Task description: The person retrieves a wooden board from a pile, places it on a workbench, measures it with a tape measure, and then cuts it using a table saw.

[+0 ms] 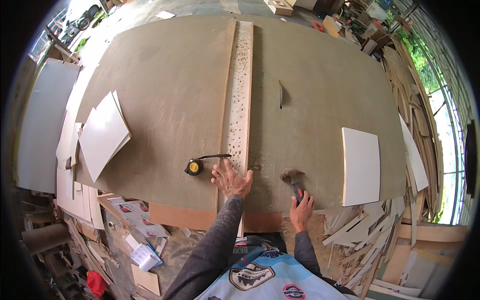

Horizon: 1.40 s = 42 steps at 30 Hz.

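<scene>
One long, narrow white strip (240,95), peppered with dark spots and edged in pale wood, runs from the far side of a broad brown tabletop (160,75) toward the wearer. The person's left hand (232,181) lies across its near end, open with fingers spread — so most of the strip stretches away beyond the fingertips. To the right of the strip, the right hand (302,214) grips the lower handle of one hammer (293,179), its dark head pointing away from the body. Just left of the strip, near the left fingertips, sits one black-and-yellow tape measure (194,167), a dark strap reaching from it onto the strip. Right of the strip, farther up, lies one slim dark object (281,95), too small to identify. Well to the strip's right is one white rectangular panel (361,167); well to its left, at least two overlapping white sheets (104,137). Beyond the tabletop, on the strip's far right, wooden offcuts (422,112) are heaped — too many to count.
</scene>
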Tool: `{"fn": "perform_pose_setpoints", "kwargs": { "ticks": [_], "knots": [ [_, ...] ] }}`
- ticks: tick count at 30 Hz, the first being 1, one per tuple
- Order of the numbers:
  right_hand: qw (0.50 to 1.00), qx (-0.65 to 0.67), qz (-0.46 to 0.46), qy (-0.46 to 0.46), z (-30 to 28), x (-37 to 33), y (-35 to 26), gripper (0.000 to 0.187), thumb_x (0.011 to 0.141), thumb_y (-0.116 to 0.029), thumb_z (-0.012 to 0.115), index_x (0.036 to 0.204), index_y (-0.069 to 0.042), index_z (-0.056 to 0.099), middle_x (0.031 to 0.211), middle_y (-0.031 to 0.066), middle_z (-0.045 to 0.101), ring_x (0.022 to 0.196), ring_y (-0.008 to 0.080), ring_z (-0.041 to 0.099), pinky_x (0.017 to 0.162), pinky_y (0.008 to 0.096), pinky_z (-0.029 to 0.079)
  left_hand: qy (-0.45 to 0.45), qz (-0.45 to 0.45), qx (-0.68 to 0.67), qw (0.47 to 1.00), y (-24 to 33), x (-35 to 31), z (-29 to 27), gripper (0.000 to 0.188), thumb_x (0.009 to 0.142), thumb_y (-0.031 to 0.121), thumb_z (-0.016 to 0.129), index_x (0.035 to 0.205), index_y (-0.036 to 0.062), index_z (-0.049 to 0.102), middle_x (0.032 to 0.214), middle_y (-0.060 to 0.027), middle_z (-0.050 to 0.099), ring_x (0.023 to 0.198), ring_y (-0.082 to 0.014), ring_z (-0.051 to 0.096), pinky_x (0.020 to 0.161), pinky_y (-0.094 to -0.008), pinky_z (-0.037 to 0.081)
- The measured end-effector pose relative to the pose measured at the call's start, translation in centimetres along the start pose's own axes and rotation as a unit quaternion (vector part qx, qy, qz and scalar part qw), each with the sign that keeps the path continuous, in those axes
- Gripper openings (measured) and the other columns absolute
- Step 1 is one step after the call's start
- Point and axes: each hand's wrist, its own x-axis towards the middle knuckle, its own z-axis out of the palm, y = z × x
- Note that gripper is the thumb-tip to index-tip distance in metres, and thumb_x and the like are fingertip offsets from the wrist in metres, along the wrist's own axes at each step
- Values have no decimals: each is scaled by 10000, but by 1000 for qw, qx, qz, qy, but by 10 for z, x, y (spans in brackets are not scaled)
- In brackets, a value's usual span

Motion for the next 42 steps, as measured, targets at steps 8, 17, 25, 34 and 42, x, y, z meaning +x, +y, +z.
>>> {"fn": "perform_pose_setpoints", "kwargs": {
  "ticks": [8,17,25,34,42],
  "knots": [
    [602,694,344,-194,-14,32,-95,260,1005,-256,676,1099,-58,537,926,80,631,649,191,668,525,321,512,-16,-25,9,1000,-3,5,0,1077,712,545,790,1586,101,344,1541,-264,308,1472,-437,249,1199,-625,206],
    [905,389,-124,-119,4,142,-200,302,1099,-320,544,1163,-25,547,685,70,572,556,187,559,525,336,456,-14,-21,-1,1000,-2,6,5,1089,703,551,806,1572,92,336,1545,-288,300,1469,-457,252,1195,-638,189],
    [923,267,-271,-60,39,140,-211,435,1068,-380,569,1220,24,511,786,237,687,711,435,720,589,508,547,-40,-21,12,999,-3,6,7,1091,716,555,809,1575,90,322,1540,-287,294,1468,-463,245,1190,-646,184],
    [898,353,-264,9,3,146,-236,404,1081,-380,539,1128,21,520,728,197,655,610,410,677,529,479,505,-61,-28,10,998,-3,10,0,1089,731,558,790,1587,86,310,1554,-295,236,1468,-483,224,1185,-640,186],
    [940,215,-203,-169,46,123,-200,370,1045,-388,573,1038,-19,550,717,232,665,660,460,675,579,512,513,-58,-22,19,998,-7,9,4,1077,723,595,772,1562,81,335,1533,-292,282,1445,-468,255,1168,-639,207]
  ]
}}
